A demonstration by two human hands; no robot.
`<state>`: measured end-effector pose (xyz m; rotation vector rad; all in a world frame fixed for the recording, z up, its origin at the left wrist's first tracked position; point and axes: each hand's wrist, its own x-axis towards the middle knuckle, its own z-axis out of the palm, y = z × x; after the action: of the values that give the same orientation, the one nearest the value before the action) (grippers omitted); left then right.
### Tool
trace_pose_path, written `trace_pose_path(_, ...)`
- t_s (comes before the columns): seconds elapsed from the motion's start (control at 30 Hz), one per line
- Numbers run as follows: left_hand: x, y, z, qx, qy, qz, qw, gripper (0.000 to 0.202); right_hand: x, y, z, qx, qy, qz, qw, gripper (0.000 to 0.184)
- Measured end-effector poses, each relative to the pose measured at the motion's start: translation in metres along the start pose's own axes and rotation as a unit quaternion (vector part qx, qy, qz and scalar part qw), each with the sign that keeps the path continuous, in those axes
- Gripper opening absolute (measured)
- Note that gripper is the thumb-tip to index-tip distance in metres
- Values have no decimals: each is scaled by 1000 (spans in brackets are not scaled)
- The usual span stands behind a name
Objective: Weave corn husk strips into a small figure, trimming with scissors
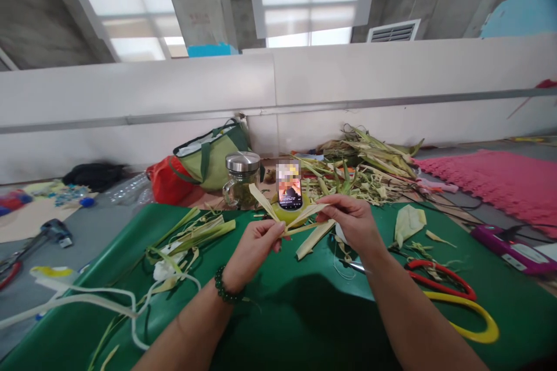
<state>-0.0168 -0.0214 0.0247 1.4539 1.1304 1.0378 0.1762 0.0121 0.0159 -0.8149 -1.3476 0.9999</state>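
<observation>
Pale strips of corn husk (pixel 264 203) fan out from the pinch of my left hand (pixel 256 246), which wears a dark green bead bracelet (pixel 225 285). My right hand (pixel 351 220) pinches the far end of one husk strip (pixel 307 213), so the strip spans the gap between both hands. Just behind them a phone (pixel 289 186) with its screen lit stands propped in a yellow-green holder (pixel 300 217). A loose husk piece (pixel 315 240) lies below my right hand. Thin thread (pixel 342 269) is partly hidden by that hand.
Scissors with a red handle (pixel 448 279) and a yellow handle (pixel 474 324) lie on the green mat (pixel 278 324) at right. Husks (pixel 195 237) and a white cord (pixel 104 299) are at left. A glass jar (pixel 242 179), a green bag (pixel 209 153) and a husk heap (pixel 374 153) stand behind.
</observation>
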Motion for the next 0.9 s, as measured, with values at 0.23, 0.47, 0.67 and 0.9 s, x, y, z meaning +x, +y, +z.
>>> trace_pose_path(0.23,6,-10,4,-34,66,8,997,41,-4,-5,1,-116,161,-186,962,21)
trace_pose_path(0.47,-1,-12,16,-113,31,11,993,35,-14,-4,21,-502,-50,-287,814,25)
trace_pose_path(0.67,-1,-12,19,-117,-28,-4,993,27,-20,0,32,-587,-79,-258,764,31)
trace_pose_path(0.9,4,-14,11,-58,31,-30,997,42,-23,9,37,-625,1,-332,707,34)
